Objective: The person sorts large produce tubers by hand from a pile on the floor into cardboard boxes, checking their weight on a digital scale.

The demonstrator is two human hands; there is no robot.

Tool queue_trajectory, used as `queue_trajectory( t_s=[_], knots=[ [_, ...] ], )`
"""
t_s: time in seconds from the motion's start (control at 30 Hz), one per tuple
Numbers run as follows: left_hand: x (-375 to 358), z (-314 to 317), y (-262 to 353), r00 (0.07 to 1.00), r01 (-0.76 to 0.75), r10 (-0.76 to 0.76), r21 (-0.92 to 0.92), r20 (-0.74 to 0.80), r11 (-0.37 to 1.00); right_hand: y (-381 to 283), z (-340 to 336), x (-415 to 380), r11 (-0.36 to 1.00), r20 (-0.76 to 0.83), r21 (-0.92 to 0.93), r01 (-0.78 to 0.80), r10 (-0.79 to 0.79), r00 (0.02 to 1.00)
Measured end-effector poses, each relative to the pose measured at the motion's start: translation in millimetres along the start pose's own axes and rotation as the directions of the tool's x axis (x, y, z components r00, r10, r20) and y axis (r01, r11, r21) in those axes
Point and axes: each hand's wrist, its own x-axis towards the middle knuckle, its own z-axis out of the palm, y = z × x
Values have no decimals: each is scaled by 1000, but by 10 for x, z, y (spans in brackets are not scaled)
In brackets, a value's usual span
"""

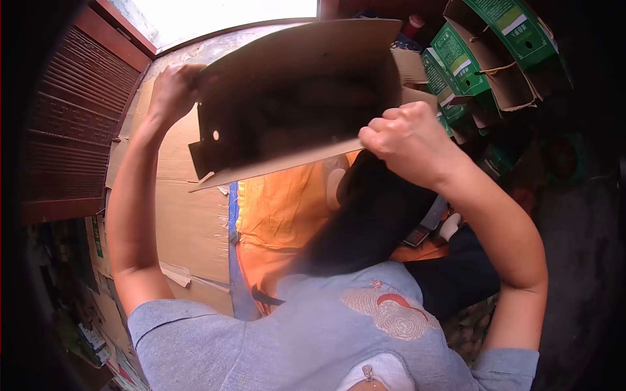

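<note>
A brown cardboard box point(313, 62) is raised in front of me, its open side turned toward me and its inside dark with shadow. My left hand point(175, 91) is closed on the upper left edge of the box. At the lower right edge, my right hand point(407, 140) is closed with its fingers curled over the cardboard. A small round hole shows in the left side panel. The far side of the box is hidden from view.
Green printed cardboard boxes point(456, 62) stand at the upper right. Flattened cardboard point(189, 221) covers the floor at left, beside an orange sheet point(280, 202). A dark red wooden door point(85, 111) stands at far left. A small device with a display point(417, 234) lies near my legs.
</note>
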Motion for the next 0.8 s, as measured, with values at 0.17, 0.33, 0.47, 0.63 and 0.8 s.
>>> queue_trajectory(
  t_s=[0.17,0.33,0.47,0.63,0.8],
  knots=[
    [-809,-81,-696,994,31,-57,250,96,968,-887,696,463,939,-24,338,55,-50,998],
    [-1595,-67,-1357,972,23,-106,363,210,931,-2035,1190,842,772,-61,614,162,-158,985],
    [-2082,-40,-1672,938,43,-175,402,298,915,-2638,1476,925,658,-14,720,223,-307,952],
    [-3011,168,-2192,891,295,-389,352,235,888,-2197,1025,806,705,-96,663,251,-252,963],
    [-2925,248,-2289,526,547,-663,386,532,743,-1315,743,435,839,-324,530,121,69,943]
  ],
)
